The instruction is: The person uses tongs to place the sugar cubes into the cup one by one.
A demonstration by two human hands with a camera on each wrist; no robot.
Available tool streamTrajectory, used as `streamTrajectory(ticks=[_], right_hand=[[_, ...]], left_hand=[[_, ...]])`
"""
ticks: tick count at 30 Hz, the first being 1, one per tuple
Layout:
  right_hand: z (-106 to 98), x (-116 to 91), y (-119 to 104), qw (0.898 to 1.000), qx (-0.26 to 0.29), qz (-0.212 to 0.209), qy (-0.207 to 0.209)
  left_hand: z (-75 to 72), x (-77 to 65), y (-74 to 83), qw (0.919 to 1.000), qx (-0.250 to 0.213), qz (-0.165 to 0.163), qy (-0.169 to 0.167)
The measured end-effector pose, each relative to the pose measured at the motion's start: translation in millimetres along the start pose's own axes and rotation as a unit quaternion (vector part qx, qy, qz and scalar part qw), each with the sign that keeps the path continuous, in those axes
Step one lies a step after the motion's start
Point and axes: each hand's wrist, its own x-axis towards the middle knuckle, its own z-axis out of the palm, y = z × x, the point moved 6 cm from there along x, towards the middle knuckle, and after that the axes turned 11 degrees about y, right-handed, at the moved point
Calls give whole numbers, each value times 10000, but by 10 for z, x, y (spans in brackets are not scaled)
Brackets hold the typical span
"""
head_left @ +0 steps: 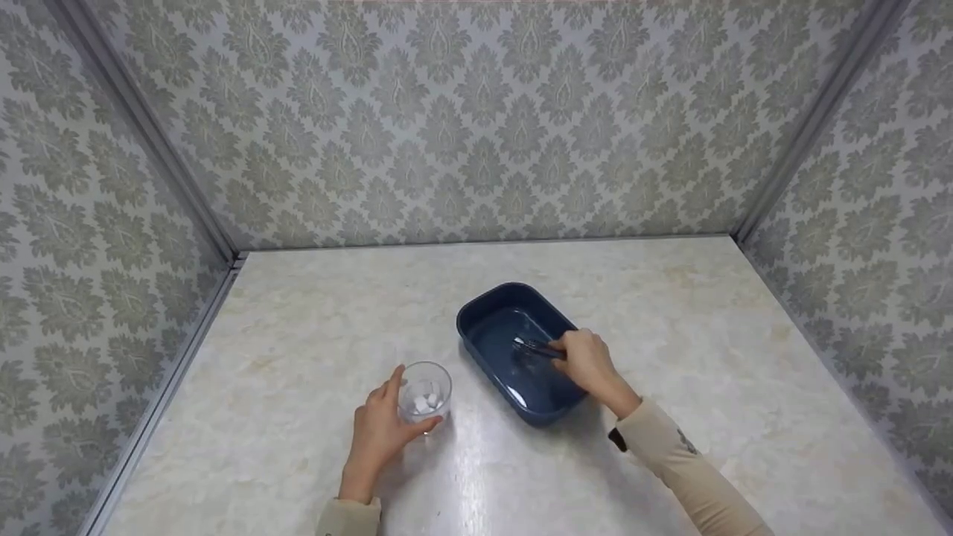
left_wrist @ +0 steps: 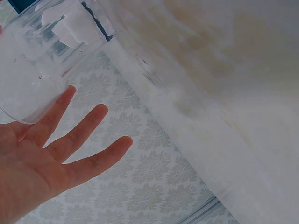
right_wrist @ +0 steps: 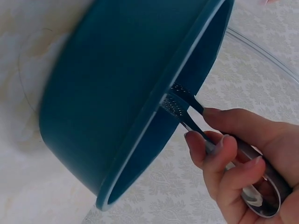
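Observation:
My left hand [head_left: 380,428] holds a clear glass [head_left: 440,376] between thumb and fingers, low over the table. Several white chunks, like ice cubes [head_left: 426,403], lie in the bottom of it. In the left wrist view the other fingers [left_wrist: 77,135] spread out straight beside the glass [left_wrist: 28,79]. With my right hand [head_left: 592,365] I grip a pair of metal tongs [head_left: 540,348], their arms reaching down into a deep dark blue rectangular dish [head_left: 488,368]. The right wrist view shows the tongs [right_wrist: 196,127] slightly apart, their tips hidden behind the dish's rim.
A pale marbled table [head_left: 298,320] carries the dish and the glass, which stand close together. Patterned walls [head_left: 484,134] close off the back and both sides, with grey metal edging [head_left: 171,402] along the left.

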Motion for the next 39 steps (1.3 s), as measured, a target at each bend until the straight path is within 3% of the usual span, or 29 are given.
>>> streamTrajectory(ticks=[24,39], right_hand=[[-238,-63,54,9994,304,128,50],[-422,-100,-60,9984,546,110,93]], left_hand=[[-24,-13,19,9999,-34,85,64],[-7,-7,-2,9999,-75,-18,-65]])
